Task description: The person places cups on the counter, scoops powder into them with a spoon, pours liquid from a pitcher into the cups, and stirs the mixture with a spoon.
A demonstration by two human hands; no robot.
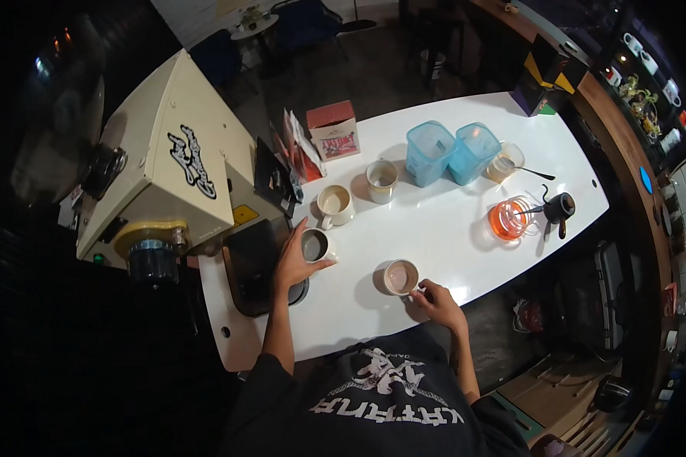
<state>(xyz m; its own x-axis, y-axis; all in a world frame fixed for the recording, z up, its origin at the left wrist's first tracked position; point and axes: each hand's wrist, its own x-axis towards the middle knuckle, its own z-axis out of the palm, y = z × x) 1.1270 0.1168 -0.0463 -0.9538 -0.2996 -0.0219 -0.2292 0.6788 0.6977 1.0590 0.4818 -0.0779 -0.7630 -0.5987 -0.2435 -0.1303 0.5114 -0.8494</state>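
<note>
My left hand curves round the side of a light mug with a dark inside, thumb at the near side and fingers at the far side. My right hand pinches the handle of another mug, which holds a brownish, milky-looking drink. That mug is near the table's front edge. Just beyond the left hand stands a cream mug with its handle toward me. A further light cup is to its right. How full the mug at my left hand is, I cannot tell.
On the white table are two blue translucent pitchers, a glass with a spoon, a glass server of reddish liquid and a black gooseneck vessel. A cream grinder stands left, beside a small red-and-white box.
</note>
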